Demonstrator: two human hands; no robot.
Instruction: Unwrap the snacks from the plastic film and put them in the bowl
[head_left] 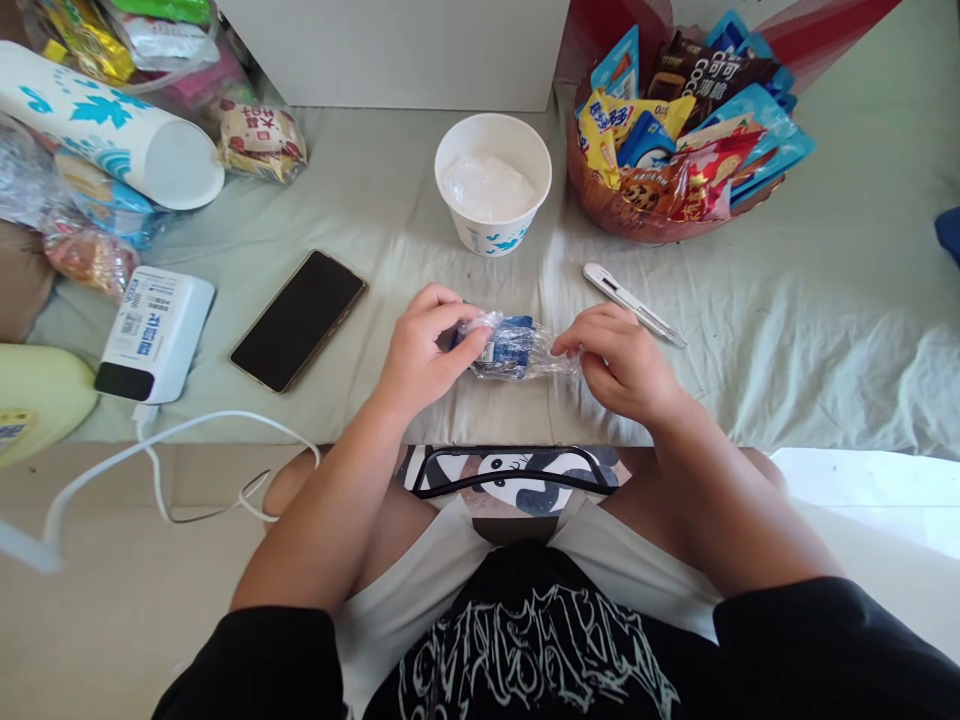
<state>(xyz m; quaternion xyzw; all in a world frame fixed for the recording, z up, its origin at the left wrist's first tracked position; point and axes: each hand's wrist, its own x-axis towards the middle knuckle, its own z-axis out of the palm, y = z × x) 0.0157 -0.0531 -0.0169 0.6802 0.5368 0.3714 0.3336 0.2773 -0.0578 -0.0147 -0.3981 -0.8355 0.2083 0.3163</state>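
Observation:
Between my hands, low over the cloth, is a small dark-blue packet [514, 340] wrapped in crinkled clear plastic film [551, 358]. My left hand [429, 345] pinches the packet's left end, thumb on top. At the other end, my right hand [619, 357] has its fingers curled together on the film's loose edge. What the blue packet contains cannot be made out. Just beyond my right hand lies a white utility knife [634, 304]. A white paper tub [493, 230] with blue leaf prints stands behind the packet, with crumpled clear plastic [491, 187] inside.
A reddish bowl [637, 222] full of wrapped snacks sits at the back right. To the left lie a phone [300, 320], a white power bank [174, 325] with a cable [217, 420], a stack of paper tubs [112, 125] and bagged snacks. A white box [405, 55] stands behind.

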